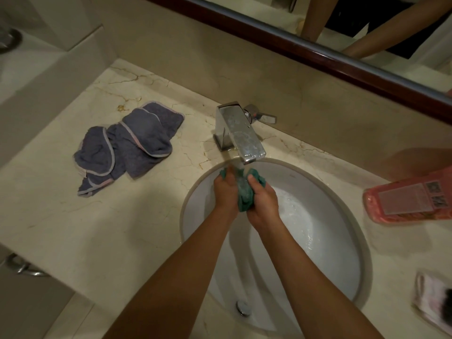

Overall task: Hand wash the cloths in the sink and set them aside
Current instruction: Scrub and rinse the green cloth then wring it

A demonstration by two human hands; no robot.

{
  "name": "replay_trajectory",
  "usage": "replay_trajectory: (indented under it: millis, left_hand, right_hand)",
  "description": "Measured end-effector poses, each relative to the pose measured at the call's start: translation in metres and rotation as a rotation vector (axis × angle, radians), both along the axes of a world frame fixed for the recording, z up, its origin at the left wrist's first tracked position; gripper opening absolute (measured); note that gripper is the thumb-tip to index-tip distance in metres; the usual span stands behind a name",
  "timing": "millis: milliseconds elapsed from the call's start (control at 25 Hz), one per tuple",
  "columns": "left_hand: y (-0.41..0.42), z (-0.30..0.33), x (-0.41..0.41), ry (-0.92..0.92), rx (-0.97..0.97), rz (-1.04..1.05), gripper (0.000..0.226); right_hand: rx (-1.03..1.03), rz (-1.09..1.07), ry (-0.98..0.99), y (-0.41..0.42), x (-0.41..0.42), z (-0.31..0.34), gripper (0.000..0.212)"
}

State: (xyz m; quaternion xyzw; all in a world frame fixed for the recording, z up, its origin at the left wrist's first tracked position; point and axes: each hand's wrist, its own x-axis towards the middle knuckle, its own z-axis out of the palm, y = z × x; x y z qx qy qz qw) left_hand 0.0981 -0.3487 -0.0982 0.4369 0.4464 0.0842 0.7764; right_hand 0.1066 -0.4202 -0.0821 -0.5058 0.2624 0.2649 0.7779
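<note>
Both hands, left hand (226,189) and right hand (263,199), are wringing a green cloth (244,192) in a tight grip under the running faucet (241,133) | grey cloths (127,143) are waiting aside on the bench (73,228), clear of the sink (330,241)

pink bottle (411,200) label blurred, nothing legible

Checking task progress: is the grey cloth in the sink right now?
No, the grey cloth lies bunched on the counter left of the sink, while both hands hold a green cloth under the faucet.
</note>
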Motion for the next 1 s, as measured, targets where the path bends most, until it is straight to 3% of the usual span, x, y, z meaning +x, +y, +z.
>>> replay_trajectory:
  millis: [240,480,680,840,920,1000]
  left_hand:
    - [-0.009,0.001,-0.008,0.09,0.205,-0.073,0.044]
    - [-0.012,-0.002,-0.014,0.118,0.266,-0.099,0.041]
    - [-0.008,-0.003,-0.017,0.098,0.087,-0.05,0.032]
    - [-0.004,-0.001,-0.018,-0.059,-0.029,-0.041,0.02]
    - [-0.004,-0.003,-0.02,-0.147,-0.033,-0.059,0.031]
    - [-0.005,-0.006,-0.021,-0.145,-0.033,-0.051,0.027]
  right_hand:
    - [-0.446,-0.048,-0.156,0.018,-0.008,-0.012,0.027]
    - [-0.518,-0.025,-0.161,0.02,-0.002,-0.012,0.042]
    - [-0.209,-0.029,0.087,0.018,0.009,-0.003,0.037]
    - [0.198,-0.152,0.063,0.01,0.009,0.005,0.034]
    - [0.289,-0.24,0.057,0.004,0.014,0.006,0.037]
    - [0.312,-0.277,0.066,-0.004,0.019,0.006,0.039]
